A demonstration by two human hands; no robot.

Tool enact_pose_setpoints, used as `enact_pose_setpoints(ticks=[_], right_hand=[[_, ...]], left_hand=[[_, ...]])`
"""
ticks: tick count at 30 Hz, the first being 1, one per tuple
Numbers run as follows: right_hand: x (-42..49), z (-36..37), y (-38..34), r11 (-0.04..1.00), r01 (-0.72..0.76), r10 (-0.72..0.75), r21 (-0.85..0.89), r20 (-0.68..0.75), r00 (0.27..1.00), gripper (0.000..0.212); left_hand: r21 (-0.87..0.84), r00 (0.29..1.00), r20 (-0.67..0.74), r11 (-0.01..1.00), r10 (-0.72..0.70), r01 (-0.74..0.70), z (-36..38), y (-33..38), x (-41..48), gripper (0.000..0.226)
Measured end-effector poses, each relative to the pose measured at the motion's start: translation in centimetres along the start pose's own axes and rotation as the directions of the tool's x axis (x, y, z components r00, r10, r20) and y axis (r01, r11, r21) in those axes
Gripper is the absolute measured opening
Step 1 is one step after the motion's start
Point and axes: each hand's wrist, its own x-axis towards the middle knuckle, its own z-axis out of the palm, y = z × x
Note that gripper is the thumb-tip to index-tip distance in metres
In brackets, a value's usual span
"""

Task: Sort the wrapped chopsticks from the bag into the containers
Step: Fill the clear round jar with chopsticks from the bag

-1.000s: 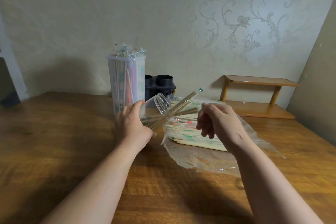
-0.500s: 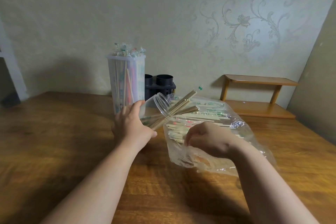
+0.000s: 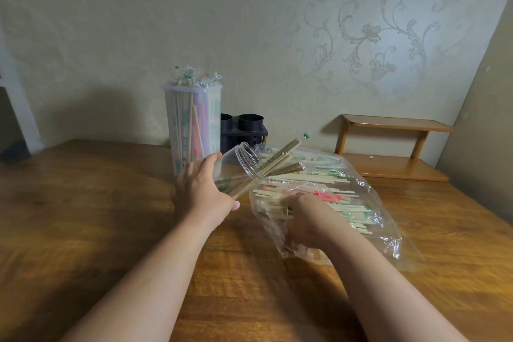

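Reaching into the clear plastic bag (image 3: 388, 241) at centre right, the right hand (image 3: 306, 221) lies on the wrapped chopsticks (image 3: 342, 207); whether it pinches any I cannot tell. Likely light, stiff and slick in film, they seem best pinched mid-length. Beside it the left hand (image 3: 200, 194) grips a tilted clear jar (image 3: 248, 161); behind stands a full tall container (image 3: 194, 119).

Noted pale greenish wall (image 3: 249, 22) at back, embossed with floral scrolls toward upper right. Saw plain beige side wall (image 3: 485, 119) slanting in at right. Logged glossy brown wooden table (image 3: 83, 216) across foreground, grain visible, soft glare at right. Spotted two-tier wooden shelf (image 3: 388, 125) at far right against back wall. Glimpsed white frame (image 3: 16, 108) at left edge.
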Motion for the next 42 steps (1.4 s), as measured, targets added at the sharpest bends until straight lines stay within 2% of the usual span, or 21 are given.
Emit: enact_pose_setpoints(ticks=[2,12,17,23,26,30,42], right_hand=[[0.3,0.1,0.2,0.999,-0.005,0.004,-0.033,-0.011,1.0,0.043],[1.3,0.7,0.5,1.0,0.008,-0.006,0.026,-0.095,0.995,0.018],[1.4,0.8,0.7,1.0,0.001,0.001,0.02,-0.088,0.996,0.029],[1.5,1.0,0.7,0.999,0.016,-0.018,-0.04,-0.062,0.998,0.02],[1.8,1.3,1.0,1.0,0.017,-0.017,-0.002,-0.097,0.995,0.029],[1.8,1.4,1.1,1.0,0.005,-0.006,-0.009,-0.092,0.996,0.012],[2.1,2.0,1.1,0.999,0.041,-0.042,-0.012,-0.126,0.991,0.012]], left_hand=[[-0.003,1.0,-0.001,1.0,0.003,-0.003,0.0,0.0,0.0,0.103],[0.01,1.0,0.008,1.0,0.01,-0.01,0.0,0.1,-0.2,0.102],[0.007,1.0,0.011,1.0,0.0,0.0,0.0,0.0,-0.1,0.103],[0.007,1.0,0.013,1.0,0.003,-0.004,0.0,0.2,-0.2,0.102],[0.002,1.0,0.009,1.0,0.006,-0.006,0.0,0.2,-0.2,0.103],[0.003,1.0,0.013,1.0,0.007,-0.007,0.0,0.2,-0.2,0.103],[0.007,1.0,0.013,1.0,0.009,-0.009,-0.2,0.3,-0.3,0.101]])
